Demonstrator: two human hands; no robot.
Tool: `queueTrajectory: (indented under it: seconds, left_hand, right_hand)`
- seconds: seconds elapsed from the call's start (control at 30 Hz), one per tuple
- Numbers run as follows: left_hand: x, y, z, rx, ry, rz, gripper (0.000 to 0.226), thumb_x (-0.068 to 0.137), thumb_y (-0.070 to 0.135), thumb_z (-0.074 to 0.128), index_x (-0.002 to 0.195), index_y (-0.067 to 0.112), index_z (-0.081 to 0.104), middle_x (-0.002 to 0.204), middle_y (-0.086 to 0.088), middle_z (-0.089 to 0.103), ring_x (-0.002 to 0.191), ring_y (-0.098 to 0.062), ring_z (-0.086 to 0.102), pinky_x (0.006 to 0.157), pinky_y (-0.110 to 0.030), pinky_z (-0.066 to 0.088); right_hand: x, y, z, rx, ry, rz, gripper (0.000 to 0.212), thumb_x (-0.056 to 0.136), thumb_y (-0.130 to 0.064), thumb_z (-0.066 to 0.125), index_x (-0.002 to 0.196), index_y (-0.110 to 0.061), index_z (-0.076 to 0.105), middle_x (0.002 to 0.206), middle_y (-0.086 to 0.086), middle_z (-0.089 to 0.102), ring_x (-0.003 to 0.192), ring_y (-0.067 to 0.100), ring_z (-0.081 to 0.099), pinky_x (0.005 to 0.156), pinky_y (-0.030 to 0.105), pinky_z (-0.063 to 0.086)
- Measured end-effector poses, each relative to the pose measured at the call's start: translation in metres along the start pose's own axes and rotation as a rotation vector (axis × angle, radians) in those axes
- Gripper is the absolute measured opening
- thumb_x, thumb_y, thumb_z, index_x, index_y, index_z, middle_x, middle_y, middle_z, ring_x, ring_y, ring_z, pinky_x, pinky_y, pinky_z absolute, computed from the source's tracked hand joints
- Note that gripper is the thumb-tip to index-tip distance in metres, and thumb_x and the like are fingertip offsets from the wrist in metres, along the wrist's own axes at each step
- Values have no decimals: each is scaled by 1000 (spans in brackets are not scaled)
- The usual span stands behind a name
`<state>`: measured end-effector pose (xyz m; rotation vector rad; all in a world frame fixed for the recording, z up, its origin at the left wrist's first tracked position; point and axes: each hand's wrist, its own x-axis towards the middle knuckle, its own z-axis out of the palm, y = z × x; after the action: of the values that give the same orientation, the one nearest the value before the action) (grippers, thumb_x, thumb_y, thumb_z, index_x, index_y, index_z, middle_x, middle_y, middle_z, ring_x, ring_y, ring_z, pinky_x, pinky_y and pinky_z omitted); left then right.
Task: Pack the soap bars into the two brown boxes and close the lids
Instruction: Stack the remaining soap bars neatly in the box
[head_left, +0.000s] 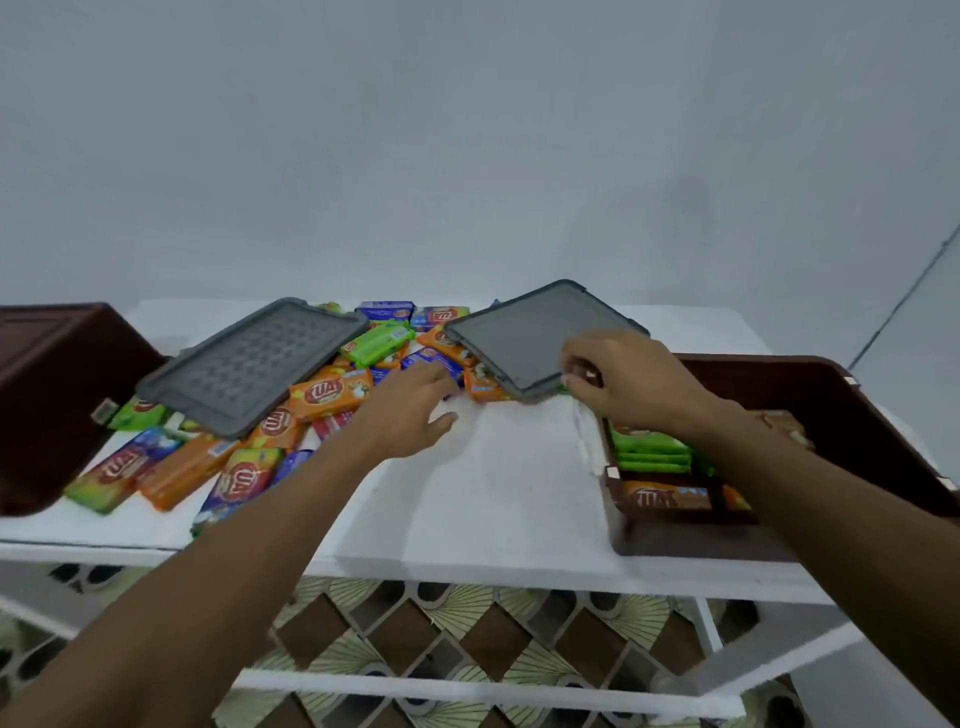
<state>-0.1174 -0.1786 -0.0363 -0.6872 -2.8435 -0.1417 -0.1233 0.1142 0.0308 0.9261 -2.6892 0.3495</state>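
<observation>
The flat white surface (509, 483) stands against a plain pale grey wall (467, 156). Under its front edge, a floor of brown diamond and fan-patterned tiles (467, 629) is visible.

The wrapped rectangular soap bars (330, 392) lie in a loose pile beyond and to the left of the left hand (410, 410). Wrappers are orange, green or blue-purple, each with a red oval logo.

The left hand is palm down, fingers extended and relaxed, thumb spread. Its fingertips reach a blue-wrapped bar; contact cannot be confirmed.

The right hand (628, 384) pinches the near corner of a smooth dark grey rectangular plastic lid (530, 338). The far part of this lid rests tilted on the pile.

A second grey plastic lid with a grid-textured face (249, 364) lies on the bars, well left of the left hand.

The open brown plastic box (831, 405) sits under the right forearm. It holds a row of green-wrapped bars (649, 449) and, nearer the person, an orange-wrapped bar (660, 496).

The other brown plastic box (52, 395) stands far left of the left hand; its interior is not visible.
</observation>
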Motion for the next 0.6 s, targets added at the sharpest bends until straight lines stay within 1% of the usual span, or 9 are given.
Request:
queueTrajectory:
  seconds: [0.07,0.17,0.27,0.33,0.37,0.43,0.47,0.53,0.6]
  left_hand:
    - [-23,-33,-1,22,-19,-65,33,89,36,59,114,14,63,114,-5,57,105,-26,54,83,-42,47]
    - [-55,-68,-3,10,-14,-173,35,85,35,54,110,13,66,113,-7,59,105,-28,55,85,-41,49]
    - [-90,-98,-4,-26,29,-292,30,87,25,58,113,12,67,117,-9,59,107,-30,55,87,-40,45]
    - [-111,-114,-2,-41,29,-343,29,88,22,61,115,13,65,121,-8,57,108,-29,54,88,-41,44]
    - [-120,-119,-1,-44,26,-355,31,88,24,62,117,14,64,123,-7,56,108,-29,54,89,-41,45]
    - [-135,-125,2,-65,12,-394,35,88,30,62,121,18,60,124,-5,54,110,-25,52,91,-42,46]
    - [-142,-126,4,-73,17,-406,34,88,34,61,119,20,60,122,-3,52,110,-23,50,91,-42,45]
    - [-152,-124,9,-71,38,-399,30,88,43,58,111,24,57,115,1,50,107,-18,46,89,-41,44]
    - [-157,-121,13,-53,27,-392,27,88,49,54,104,27,55,109,5,49,103,-14,44,87,-39,42]
  right_hand:
    - [20,-29,15,3,-52,-41,9,87,-32,58,88,-23,58,86,-7,61,80,16,54,65,34,47]
    - [45,-65,46,3,-229,-49,10,89,-38,56,95,-30,53,96,-10,56,93,16,54,69,30,40]
    - [61,-102,88,-13,-375,-70,29,92,-41,54,120,-31,54,118,-5,58,110,17,53,80,33,46]
    - [67,-128,116,34,-435,-70,42,94,-37,53,136,-34,45,136,-1,50,123,20,48,91,39,47]
    - [70,-139,130,57,-455,-65,49,96,-35,51,142,-36,38,146,-1,41,130,21,42,96,41,46]
    - [75,-158,153,23,-465,-87,57,98,-35,47,150,-38,24,159,-2,20,140,23,28,103,45,41]
    - [76,-166,162,-9,-457,-95,57,98,-35,45,151,-38,21,162,-3,12,143,24,22,105,48,38]
    - [76,-175,173,-6,-391,-70,53,98,-34,44,148,-35,29,163,-2,11,145,23,18,108,52,33]
    - [74,-179,176,43,-285,-36,44,95,-34,47,138,-28,45,160,-1,20,145,21,21,109,51,32]
